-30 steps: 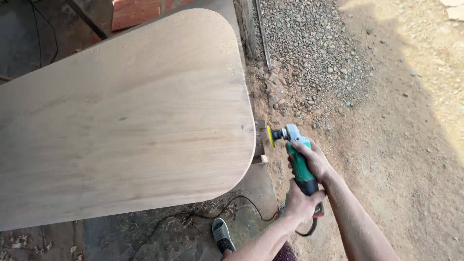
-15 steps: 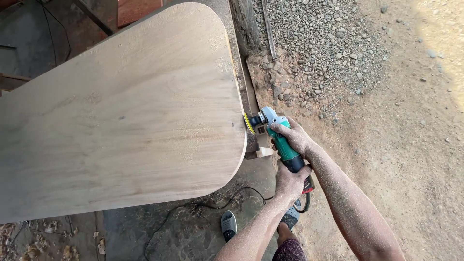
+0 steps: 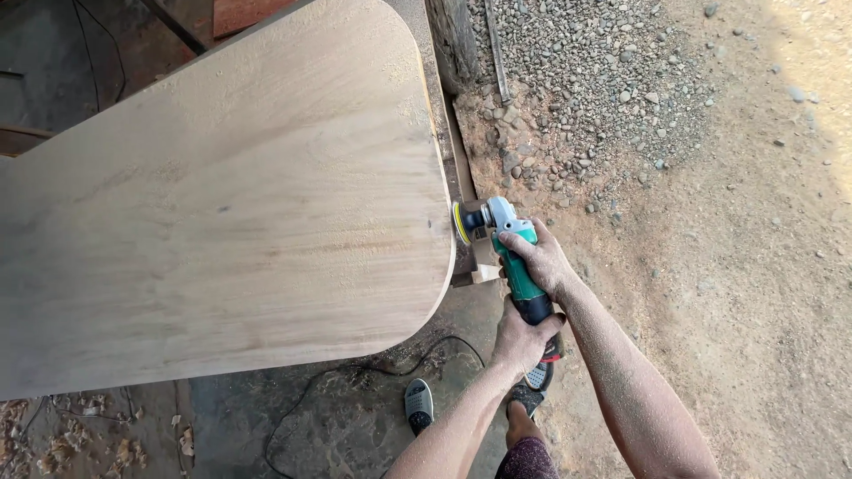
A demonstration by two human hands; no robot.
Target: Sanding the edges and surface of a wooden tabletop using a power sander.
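Head view, frame centre: right hand [image 3: 540, 257] and left hand [image 3: 522, 337] both grip the stiff, likely weighty grinder [image 3: 510, 257], its disc [image 3: 458, 223] touching the slab [image 3: 222, 204] edge.

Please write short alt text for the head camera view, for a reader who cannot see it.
Both hands hold a green angle grinder with its yellow disc against the rounded end of a large wooden board: right hand near the head, left hand at the rear. Gravel and dirt lie beyond.
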